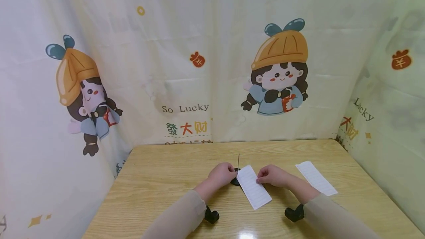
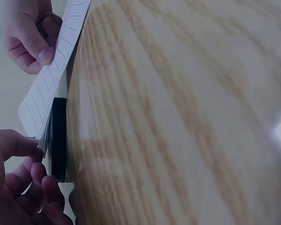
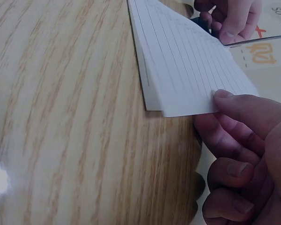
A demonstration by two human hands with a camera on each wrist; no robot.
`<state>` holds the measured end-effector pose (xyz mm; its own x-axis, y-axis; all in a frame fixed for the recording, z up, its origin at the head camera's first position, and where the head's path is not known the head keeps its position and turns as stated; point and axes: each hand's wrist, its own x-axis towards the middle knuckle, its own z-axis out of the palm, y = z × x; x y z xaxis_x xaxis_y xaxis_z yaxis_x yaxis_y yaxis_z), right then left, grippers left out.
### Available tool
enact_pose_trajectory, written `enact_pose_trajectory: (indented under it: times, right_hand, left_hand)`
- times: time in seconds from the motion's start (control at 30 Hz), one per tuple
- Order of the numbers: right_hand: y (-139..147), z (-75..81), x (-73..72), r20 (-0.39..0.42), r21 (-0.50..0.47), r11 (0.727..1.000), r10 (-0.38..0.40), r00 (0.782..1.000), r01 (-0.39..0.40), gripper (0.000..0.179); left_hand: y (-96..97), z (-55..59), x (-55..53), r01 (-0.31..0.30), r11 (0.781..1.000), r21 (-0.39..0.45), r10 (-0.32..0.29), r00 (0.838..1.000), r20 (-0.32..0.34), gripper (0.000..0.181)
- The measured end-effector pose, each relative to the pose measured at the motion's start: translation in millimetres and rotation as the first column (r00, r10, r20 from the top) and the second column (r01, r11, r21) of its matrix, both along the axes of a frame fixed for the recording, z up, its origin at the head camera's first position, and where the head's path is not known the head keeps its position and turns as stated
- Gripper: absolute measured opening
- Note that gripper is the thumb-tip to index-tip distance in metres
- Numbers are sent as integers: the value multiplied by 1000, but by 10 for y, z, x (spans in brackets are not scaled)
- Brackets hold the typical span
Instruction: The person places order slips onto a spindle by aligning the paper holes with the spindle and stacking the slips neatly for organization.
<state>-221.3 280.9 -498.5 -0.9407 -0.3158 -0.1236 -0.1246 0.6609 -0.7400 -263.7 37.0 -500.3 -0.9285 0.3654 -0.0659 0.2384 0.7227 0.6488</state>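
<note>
Thin lined paper sheets (image 1: 255, 193) are held at a slant over the wooden table. My left hand (image 1: 221, 176) pinches their far left corner between thumb and fingers, right beside a thin upright metal spike (image 1: 238, 160). That spike rises from a round black base (image 1: 235, 182), which the paper partly covers in the head view. With thumb above and fingers below, my right hand (image 1: 275, 176) pinches the right edge. In the right wrist view, a second layer shows under the upper sheet (image 3: 185, 70). The black base (image 2: 59, 140) stands low on the table in the left wrist view.
Another lined paper slip (image 1: 317, 178) lies on the table (image 1: 166, 180) at the right, beyond my right forearm. Black wrist mounts (image 1: 211, 215) stick out from both sleeves. A printed curtain (image 1: 186, 65) hangs behind the table and along both sides.
</note>
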Motion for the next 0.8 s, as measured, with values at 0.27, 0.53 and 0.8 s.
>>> enact_pose_trajectory:
  times: [0.27,0.53,0.8]
  right_hand:
    - [-15,-3,9,10,28,1000,0,1000,0,15]
    - [-39,17,24,19,67,998,-15,1000,14,15]
    - [-50,4,21,11,98,995,-35,999,34,18]
  left_hand:
    - [6,-8,2,-13,1000,-11,13,1000,-1,21]
    - [7,-22,-16,-2,999,-34,1,1000,-23,20]
    - [9,-14,-5,-20,999,-45,20,1000,0,21]
